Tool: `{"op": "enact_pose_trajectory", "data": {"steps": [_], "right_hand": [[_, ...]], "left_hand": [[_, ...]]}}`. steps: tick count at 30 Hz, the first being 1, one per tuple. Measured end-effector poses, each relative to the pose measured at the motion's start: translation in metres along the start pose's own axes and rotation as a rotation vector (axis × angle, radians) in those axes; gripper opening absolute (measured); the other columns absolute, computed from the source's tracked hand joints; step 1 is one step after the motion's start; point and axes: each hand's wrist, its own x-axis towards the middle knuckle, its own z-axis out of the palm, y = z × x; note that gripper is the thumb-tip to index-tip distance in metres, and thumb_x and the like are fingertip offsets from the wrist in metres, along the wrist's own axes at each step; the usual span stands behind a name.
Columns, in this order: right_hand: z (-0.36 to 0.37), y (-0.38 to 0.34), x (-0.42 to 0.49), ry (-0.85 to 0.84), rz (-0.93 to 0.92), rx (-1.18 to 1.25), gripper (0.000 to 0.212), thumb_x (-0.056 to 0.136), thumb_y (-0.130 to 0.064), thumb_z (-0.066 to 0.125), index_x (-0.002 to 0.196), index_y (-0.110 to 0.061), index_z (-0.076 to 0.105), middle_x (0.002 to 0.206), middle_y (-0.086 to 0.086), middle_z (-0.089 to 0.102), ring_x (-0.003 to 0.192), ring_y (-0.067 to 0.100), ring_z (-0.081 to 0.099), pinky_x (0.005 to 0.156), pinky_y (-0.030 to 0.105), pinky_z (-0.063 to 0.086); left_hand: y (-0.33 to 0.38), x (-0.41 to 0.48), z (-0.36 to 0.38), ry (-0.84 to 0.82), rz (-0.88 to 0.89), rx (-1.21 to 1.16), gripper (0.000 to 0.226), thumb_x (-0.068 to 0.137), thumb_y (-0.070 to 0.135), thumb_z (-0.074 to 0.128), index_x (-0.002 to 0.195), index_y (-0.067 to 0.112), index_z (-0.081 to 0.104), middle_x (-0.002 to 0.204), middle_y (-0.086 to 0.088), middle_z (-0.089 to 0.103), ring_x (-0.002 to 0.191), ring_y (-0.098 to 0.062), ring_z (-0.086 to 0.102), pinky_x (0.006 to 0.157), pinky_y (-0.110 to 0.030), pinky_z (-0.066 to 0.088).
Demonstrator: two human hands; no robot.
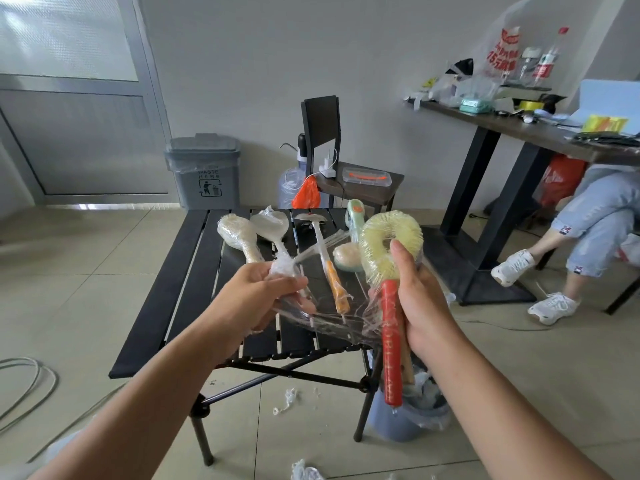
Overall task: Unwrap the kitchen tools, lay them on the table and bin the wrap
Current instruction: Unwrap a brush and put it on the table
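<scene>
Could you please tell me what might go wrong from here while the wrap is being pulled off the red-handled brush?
1. The wrap stretched between the left hand and the brush hangs low over the orange-handled tool; it may snag and drag that tool across the table.
2. A hard tug could tear the film into bits that miss the blue bin, like the scraps on the floor.

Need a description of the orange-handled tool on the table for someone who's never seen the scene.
Start at the black slatted folding table in the middle of the floor. Among the tools lying on it, the orange-handled tool is the thin one just left of the green-handled brush. Only it has a slim white shaft and an orange grip.
</scene>
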Motion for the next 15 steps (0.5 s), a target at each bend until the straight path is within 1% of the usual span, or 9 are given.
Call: {"op": "enact_pose_trajectory", "data": {"steps": [2, 3, 5, 7, 9, 12, 13, 15], "right_hand": [[-0.002, -0.002, -0.001, -0.005, -0.002, -0.012, 0.057, 0.091, -0.075, 0.062, 0.111, -0.022, 0.068, 0.06, -0.005, 0.067, 0.048, 0.011, 0.065, 0.051, 0.03, 0.051], [-0.003, -0.003, -0.002, 0.0, -0.006, -0.016, 0.056, 0.092, -0.075, 0.06, 0.11, -0.022, 0.067, 0.058, -0.005, 0.066, 0.046, 0.011, 0.064, 0.049, 0.029, 0.05], [-0.004, -0.006, -0.003, 0.019, -0.021, -0.033, 0.057, 0.094, -0.074, 0.057, 0.11, -0.02, 0.066, 0.065, 0.002, 0.066, 0.049, 0.017, 0.063, 0.049, 0.032, 0.051], [-0.005, -0.008, -0.004, 0.034, -0.04, -0.068, 0.064, 0.095, -0.074, 0.055, 0.112, -0.014, 0.068, 0.076, 0.01, 0.066, 0.055, 0.021, 0.061, 0.053, 0.034, 0.05], [-0.005, -0.009, -0.004, 0.04, -0.053, -0.075, 0.069, 0.095, -0.073, 0.055, 0.111, -0.008, 0.07, 0.079, 0.013, 0.065, 0.056, 0.022, 0.059, 0.053, 0.033, 0.048], [-0.006, -0.011, -0.003, 0.065, -0.093, -0.118, 0.065, 0.095, -0.073, 0.055, 0.106, -0.012, 0.071, 0.075, 0.009, 0.067, 0.054, 0.019, 0.064, 0.046, 0.027, 0.051], [-0.007, -0.012, -0.003, 0.066, -0.107, -0.124, 0.063, 0.095, -0.073, 0.055, 0.105, -0.013, 0.072, 0.074, 0.008, 0.068, 0.055, 0.018, 0.067, 0.047, 0.027, 0.053], [-0.008, -0.013, -0.002, 0.06, -0.109, -0.123, 0.064, 0.094, -0.075, 0.056, 0.106, -0.013, 0.071, 0.079, 0.012, 0.07, 0.063, 0.024, 0.07, 0.056, 0.033, 0.057]], "left_hand": [[0.001, 0.0, -0.003, 0.016, 0.025, 0.013, 0.042, 0.093, 0.047, 0.074, 0.094, 0.007, 0.061, 0.08, -0.013, 0.079, 0.043, -0.013, 0.033, 0.036, -0.02, 0.025], [0.001, -0.001, -0.004, 0.036, 0.041, 0.038, 0.046, 0.091, 0.053, 0.073, 0.09, 0.009, 0.061, 0.075, -0.011, 0.077, 0.042, -0.012, 0.032, 0.036, -0.02, 0.025], [0.001, -0.001, -0.003, 0.096, 0.067, 0.116, 0.052, 0.09, 0.062, 0.07, 0.084, 0.012, 0.061, 0.065, -0.007, 0.072, 0.039, -0.009, 0.035, 0.037, -0.019, 0.028], [0.0, 0.0, -0.001, 0.174, 0.092, 0.192, 0.059, 0.091, 0.068, 0.065, 0.083, 0.01, 0.062, 0.056, -0.002, 0.066, 0.038, -0.006, 0.038, 0.038, -0.016, 0.031], [-0.001, 0.001, -0.003, 0.263, 0.133, 0.274, 0.061, 0.093, 0.07, 0.06, 0.076, 0.011, 0.061, 0.049, 0.001, 0.061, 0.039, -0.006, 0.041, 0.039, -0.013, 0.032], [0.001, 0.003, -0.01, 0.35, 0.201, 0.331, 0.058, 0.099, 0.064, 0.058, 0.065, 0.017, 0.055, 0.043, 0.004, 0.056, 0.035, 0.0, 0.04, 0.039, -0.013, 0.035], [0.001, 0.003, -0.012, 0.372, 0.22, 0.347, 0.058, 0.1, 0.063, 0.058, 0.064, 0.017, 0.055, 0.043, 0.003, 0.056, 0.034, -0.001, 0.04, 0.04, -0.012, 0.036], [0.002, 0.004, -0.015, 0.409, 0.239, 0.388, 0.059, 0.1, 0.065, 0.056, 0.064, 0.018, 0.056, 0.046, 0.001, 0.059, 0.036, -0.002, 0.041, 0.042, -0.013, 0.037]]}}
